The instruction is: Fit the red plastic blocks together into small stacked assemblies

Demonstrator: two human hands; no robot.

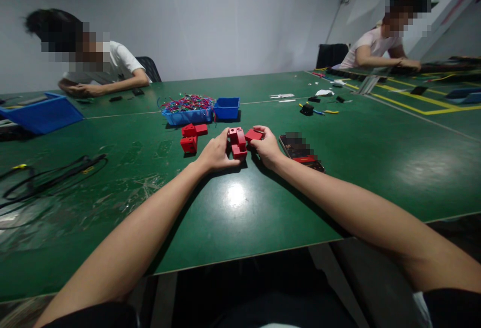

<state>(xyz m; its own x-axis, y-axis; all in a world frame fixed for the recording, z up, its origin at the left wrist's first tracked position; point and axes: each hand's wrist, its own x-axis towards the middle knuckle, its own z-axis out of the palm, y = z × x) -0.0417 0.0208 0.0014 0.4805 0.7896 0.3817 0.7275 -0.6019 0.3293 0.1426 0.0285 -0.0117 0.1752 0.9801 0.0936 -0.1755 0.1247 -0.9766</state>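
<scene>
Across green table (361, 157), forearms (160, 210) outstretched, left hand (215, 155) clasping notched block (237, 143), right hand (268, 147) pinching red piece (254, 134)

No lettering can be read; the marks on the phone (298, 150) are too small and blurred.

"What does the bench (285, 228) carry on your monitor?"

"Its green top holds a blue bin (188, 117) heaped with coloured wires (188, 102); I see a smaller blue bin (227, 112) just beside it, and red blocks (189, 144) nearer my camera."

"And the sides?"

"To the right I've got a phone (300, 151) lying flat; to the left, a black cable (88, 164) in loose loops."
</scene>
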